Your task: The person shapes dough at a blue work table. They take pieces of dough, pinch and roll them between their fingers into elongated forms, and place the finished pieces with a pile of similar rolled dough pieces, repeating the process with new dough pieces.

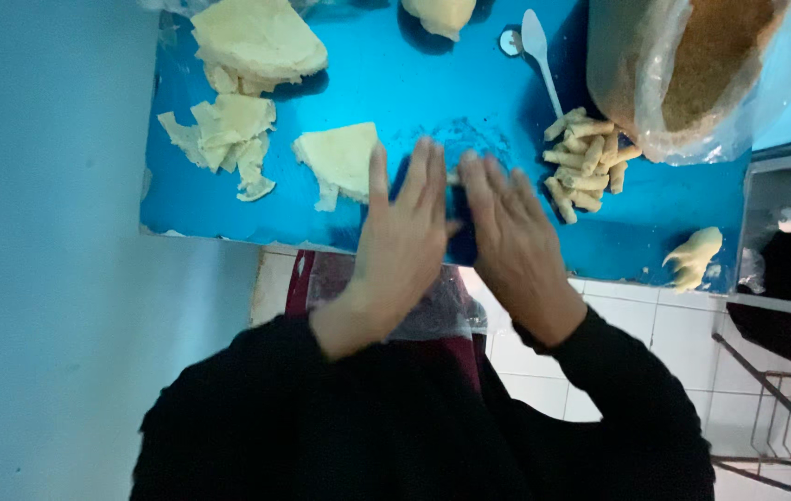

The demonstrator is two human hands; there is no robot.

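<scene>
Two flat hands work side by side: our left hand and right hand lie open, fingers straight, pressing a small dough roll between them on the blue table; neither grips anything. We count about a dozen finished rolls in the pile just right, one spoon behind, one bag of crumbs, three dough sheet heaps left. Near the table's front edge sits one dough lump.
</scene>
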